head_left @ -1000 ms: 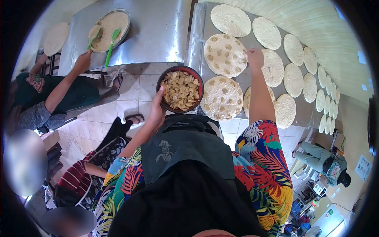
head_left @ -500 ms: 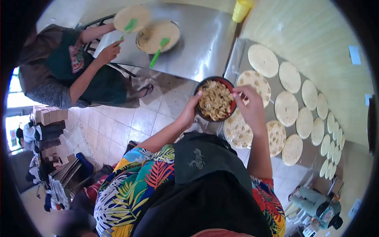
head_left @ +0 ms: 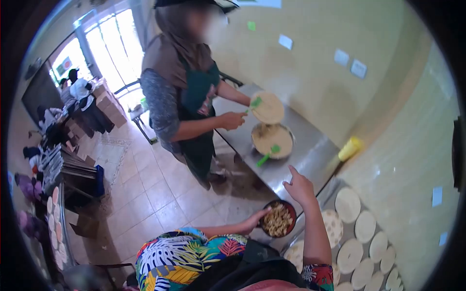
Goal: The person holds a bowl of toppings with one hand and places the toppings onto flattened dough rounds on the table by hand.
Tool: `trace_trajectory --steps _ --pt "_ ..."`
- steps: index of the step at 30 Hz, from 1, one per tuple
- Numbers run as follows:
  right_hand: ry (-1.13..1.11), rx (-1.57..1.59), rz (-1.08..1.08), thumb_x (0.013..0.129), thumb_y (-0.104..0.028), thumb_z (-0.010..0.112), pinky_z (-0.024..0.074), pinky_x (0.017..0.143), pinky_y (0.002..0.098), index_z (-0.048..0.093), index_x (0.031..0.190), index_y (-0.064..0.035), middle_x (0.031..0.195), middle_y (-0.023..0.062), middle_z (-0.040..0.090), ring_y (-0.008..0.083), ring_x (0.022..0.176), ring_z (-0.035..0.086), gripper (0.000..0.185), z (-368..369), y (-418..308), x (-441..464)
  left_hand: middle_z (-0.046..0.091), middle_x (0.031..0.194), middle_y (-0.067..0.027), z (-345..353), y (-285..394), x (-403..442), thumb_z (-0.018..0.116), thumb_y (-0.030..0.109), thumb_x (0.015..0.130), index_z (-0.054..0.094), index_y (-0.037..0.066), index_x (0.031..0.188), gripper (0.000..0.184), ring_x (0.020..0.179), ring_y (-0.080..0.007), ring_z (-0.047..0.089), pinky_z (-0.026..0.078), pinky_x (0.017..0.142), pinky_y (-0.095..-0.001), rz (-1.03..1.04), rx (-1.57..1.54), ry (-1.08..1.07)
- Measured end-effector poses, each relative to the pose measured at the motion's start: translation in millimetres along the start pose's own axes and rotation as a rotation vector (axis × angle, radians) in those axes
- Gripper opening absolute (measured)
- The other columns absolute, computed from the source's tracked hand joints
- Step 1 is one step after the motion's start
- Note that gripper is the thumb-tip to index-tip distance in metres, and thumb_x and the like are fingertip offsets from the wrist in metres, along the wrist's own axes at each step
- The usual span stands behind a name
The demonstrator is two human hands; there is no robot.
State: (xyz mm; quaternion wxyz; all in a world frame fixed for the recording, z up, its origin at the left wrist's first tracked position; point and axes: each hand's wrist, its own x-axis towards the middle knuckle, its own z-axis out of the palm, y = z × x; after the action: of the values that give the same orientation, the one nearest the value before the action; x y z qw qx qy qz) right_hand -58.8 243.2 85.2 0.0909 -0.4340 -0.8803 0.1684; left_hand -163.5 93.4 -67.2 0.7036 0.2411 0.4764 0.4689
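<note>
My left hand (head_left: 255, 220) grips a dark bowl (head_left: 293, 213) with a red inner wall, thumb over its left rim. Sliced mushrooms (head_left: 277, 221) fill much of it. Raised above the bowl, my right hand (head_left: 300, 188) holds nothing; its index finger stretches out towards the steel table and the other fingers are partly curled. Beyond the fingertip stands a metal bowl (head_left: 262, 151) of cream-coloured sauce, with a green-handled brush or spatula (head_left: 264, 160) across its edge.
A co-worker (head_left: 194, 97) in a green apron holds a flat dough round (head_left: 268, 107) and a second green tool over the steel table (head_left: 310, 136). Several dough rounds (head_left: 348, 204) lie at the lower right, some with toppings. A yellow cup (head_left: 350, 149) stands near the wall.
My view has swung up and left towards the co-worker. My right hand has left the mushroom bowl's rim and now points forward. The left hand keeps its grip on the bowl.
</note>
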Motion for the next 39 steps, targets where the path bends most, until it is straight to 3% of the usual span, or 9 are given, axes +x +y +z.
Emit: trace_trajectory --steps 1,7,14,18,20,27,32,35,39 --pt "-0.070 -0.046 0.024 0.074 -0.028 0.064 0.0480 0.081 0.0407 0.040 0.133 -0.0096 0.098 0.0147 0.064 0.0297 0.091 0.062 0.066 -0.3 -0.6 19.0 0.056 0.121 -0.0050 -0.8 9.2 -6.3 0.044 0.061 0.085 0.047 0.013 0.128 0.065 0.111 -0.0155 0.052 0.038 0.095 -0.0400 0.042 0.000 0.008" --pt "-0.239 -0.100 0.052 0.071 -0.027 0.063 0.0433 0.093 0.0381 0.043 0.131 -0.0067 0.125 0.0168 0.052 0.0290 0.113 0.052 0.067 49.2 37.1 95.7 0.054 0.123 -0.0042 -20.3 5.3 -5.9 0.043 0.064 0.084 0.045 0.013 0.129 0.068 0.112 -0.0173 0.051 0.039 0.094 -0.0399 0.044 -0.061 0.185" --pt "-0.257 -0.143 0.083 0.071 -0.029 0.065 0.0429 0.094 0.0376 0.045 0.130 -0.0069 0.125 0.0172 0.052 0.0288 0.114 0.052 0.066 49.9 48.5 84.7 0.053 0.124 -0.0049 -39.6 11.8 -2.6 0.044 0.064 0.083 0.048 0.013 0.126 0.067 0.111 -0.0183 0.051 0.039 0.093 -0.0388 0.112 -0.120 0.186" --pt "-0.059 0.016 -0.057 0.074 -0.026 0.066 0.0488 0.072 0.0364 0.054 0.121 -0.0074 0.087 0.0121 0.065 0.0268 0.080 0.062 0.053 21.3 48.9 16.8 0.057 0.119 -0.0038 -25.1 33.9 -14.3 0.046 0.059 0.085 0.049 0.012 0.125 0.062 0.107 -0.0159 0.055 0.045 0.089 -0.0342 0.123 -0.095 0.144" --pt "0.002 0.240 -0.125 0.077 -0.017 0.066 0.0451 0.059 0.0298 0.057 0.116 -0.0048 0.069 0.0046 0.058 0.0162 0.061 0.054 0.042 -1.6 41.4 -30.5 0.058 0.117 -0.0037 -20.0 35.3 -5.7 0.046 0.057 0.086 0.049 0.011 0.125 0.061 0.106 -0.0152 0.057 0.046 0.089 -0.0331 0.111 -0.082 0.171" --pt "0.240 0.966 0.066 0.081 -0.001 0.061 0.0378 0.053 0.0185 0.060 0.110 -0.0009 0.065 -0.0035 0.052 0.0035 0.058 0.046 0.029 -14.6 43.5 -161.2 0.054 0.125 -0.0083 14.3 31.3 4.8 0.041 0.049 0.091 0.042 0.008 0.131 0.058 0.113 -0.0195 0.054 0.042 0.097 -0.0375 0.106 -0.114 -0.050" --pt "0.441 0.868 0.198 0.081 -0.002 0.062 0.0412 0.057 0.0198 0.061 0.108 -0.0016 0.067 -0.0013 0.056 0.0052 0.061 0.050 0.027 -17.2 -2.9 -209.9 0.048 0.131 -0.0104 24.7 34.0 -18.2 0.040 0.049 0.091 0.038 0.008 0.134 0.059 0.119 -0.0231 0.049 0.038 0.101 -0.0408 0.019 -0.133 -0.238" --pt "0.437 0.782 0.211 0.080 -0.026 0.064 0.0486 0.067 0.0315 0.062 0.108 -0.0086 0.083 0.0117 0.066 0.0218 0.073 0.063 0.033 -11.5 -20.9 -224.3 0.051 0.128 -0.0073 40.6 47.6 -43.8 0.040 0.055 0.089 0.042 0.013 0.132 0.060 0.115 -0.0206 0.052 0.041 0.096 -0.0411 -0.098 0.096 -0.316" --pt "0.497 0.614 0.116 0.083 -0.029 0.060 0.0481 0.071 0.0337 0.061 0.111 -0.0126 0.087 0.0108 0.065 0.0223 0.077 0.063 0.033 -15.2 -37.6 -241.0 0.045 0.133 -0.0098 64.2 47.1 -59.2 0.037 0.054 0.090 0.036 0.011 0.135 0.062 0.119 -0.0259 0.047 0.039 0.098 -0.0439 -0.138 0.052 -0.491"
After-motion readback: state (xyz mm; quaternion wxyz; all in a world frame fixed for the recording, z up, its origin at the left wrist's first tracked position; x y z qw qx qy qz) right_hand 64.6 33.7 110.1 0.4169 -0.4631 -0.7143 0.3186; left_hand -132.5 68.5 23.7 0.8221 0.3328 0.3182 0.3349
